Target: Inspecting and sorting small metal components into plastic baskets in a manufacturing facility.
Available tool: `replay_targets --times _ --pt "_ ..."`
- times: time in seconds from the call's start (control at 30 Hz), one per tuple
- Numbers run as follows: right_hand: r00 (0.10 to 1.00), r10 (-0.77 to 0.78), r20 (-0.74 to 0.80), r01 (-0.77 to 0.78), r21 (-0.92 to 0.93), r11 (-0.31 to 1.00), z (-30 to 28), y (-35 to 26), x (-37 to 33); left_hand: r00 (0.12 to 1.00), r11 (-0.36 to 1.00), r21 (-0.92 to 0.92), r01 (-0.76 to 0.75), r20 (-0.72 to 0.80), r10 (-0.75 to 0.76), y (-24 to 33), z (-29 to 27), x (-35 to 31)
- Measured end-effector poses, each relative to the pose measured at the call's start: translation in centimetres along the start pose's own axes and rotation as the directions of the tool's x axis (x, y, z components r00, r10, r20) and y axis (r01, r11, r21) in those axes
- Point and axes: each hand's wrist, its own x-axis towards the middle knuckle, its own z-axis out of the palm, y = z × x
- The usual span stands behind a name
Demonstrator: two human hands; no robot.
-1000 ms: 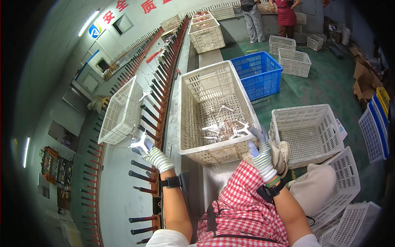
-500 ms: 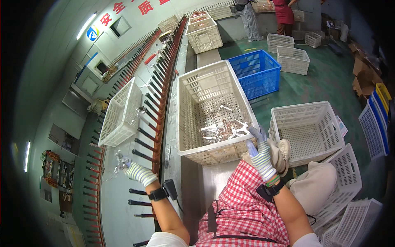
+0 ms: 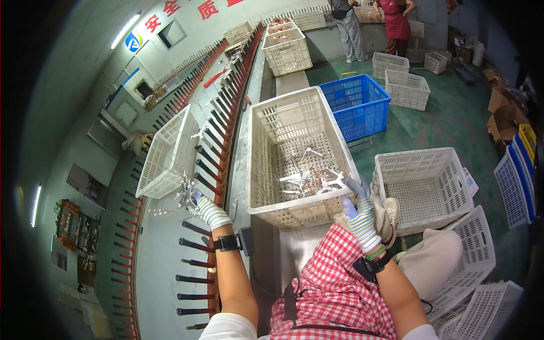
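My left hand (image 3: 211, 213), in a striped glove, is closed around a bunch of shiny, thin-armed metal parts (image 3: 184, 195) above the grey bench, beside the near end of a tilted white crate. My right hand (image 3: 362, 221), gloved alike, is at the near right corner of a large white crate (image 3: 283, 211). Its thumb and fingers are apart with nothing seen between them. Just inside that corner lies a white branched part (image 3: 334, 182), close to the fingertips; whether they touch it I cannot tell. Several white and coppery pieces (image 3: 306, 178) lie on this crate's bottom.
A row of black-handled rods (image 3: 195, 243) lines the bench edge (image 3: 170, 272). The tilted white crate (image 3: 164, 153) rests on the bench. A blue crate (image 3: 357, 107) and another white crate (image 3: 419, 209) stand at right. Two people stand at the back.
My left hand has moved up and to the right with the metal parts, nearer the tilted crate. My right hand stays by the large crate's corner. The whole view has shifted slightly.
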Motion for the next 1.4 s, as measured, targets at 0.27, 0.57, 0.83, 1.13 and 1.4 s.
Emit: replay_targets --times 0.27,0.57,0.83,1.13,1.4 --pt "1.000 0.008 -0.016 -0.009 -0.040 0.999 -0.3 0.6 0.2 0.998 0.998 0.028 0.058 0.022 -0.059 9.1 -0.7 -4.2" --pt "1.000 0.018 -0.001 -0.018 0.001 1.000 -0.2 0.3 0.1 0.994 0.995 -0.021 0.095 0.052 -0.094 5.4 1.8 -0.7" --pt "1.000 0.005 -0.005 -0.005 -0.004 1.000 -0.2 -0.1 0.1 0.997 0.994 -0.106 -0.023 0.077 0.031 2.0 3.4 -0.5" --pt "1.000 0.002 -0.005 -0.002 -0.005 1.000 0.2 -0.3 0.1 0.998 0.865 -0.498 -0.064 -0.016 0.064 -0.7 0.8 2.8" --pt "0.999 -0.003 -0.033 0.002 -0.037 0.999 -0.4 -0.5 0.3 0.554 0.956 -0.271 -0.113 0.781 0.287 7.9 5.1 -1.0"
